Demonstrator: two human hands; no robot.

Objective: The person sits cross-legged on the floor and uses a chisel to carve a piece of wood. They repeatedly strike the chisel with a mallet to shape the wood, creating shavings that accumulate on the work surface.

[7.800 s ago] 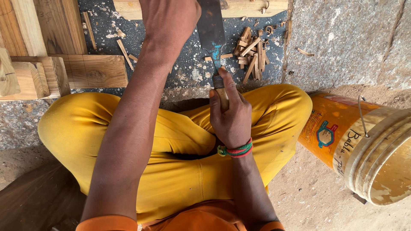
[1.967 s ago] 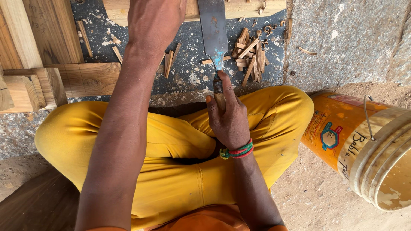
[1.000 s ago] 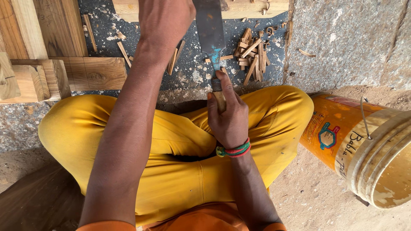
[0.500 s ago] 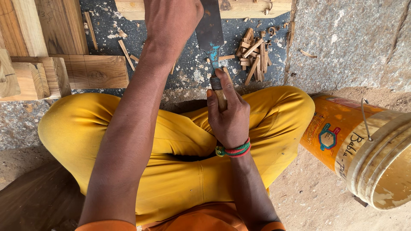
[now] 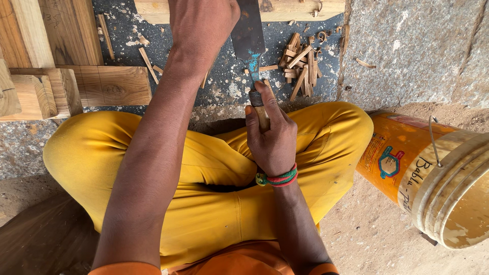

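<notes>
Right hand (image 5: 272, 137) fingers wrap the chisel (image 5: 250, 46) handle.

Yellow trousers (image 5: 204, 203), orange sleeves, red-green beaded wristband (image 5: 277, 179).

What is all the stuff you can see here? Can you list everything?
chopping blade: one, dark metal with a wooden handle, held upright over the dark slab
wood chips: a heap, pale brown, right of the blade
thin sticks: a few, pale, scattered on the slab at left
wood blocks: several, light brown, stacked at top left
wood beam: one, pale, along the top edge
dark slab: one, blue-black and speckled, under the chips
bucket: one, orange with a cream rim, lying on its side at right
wristband: one, red and green, on the right wrist
trousers: yellow, legs crossed
left hand: reaching forward beside the blade
right hand: gripping the blade's handle
</notes>
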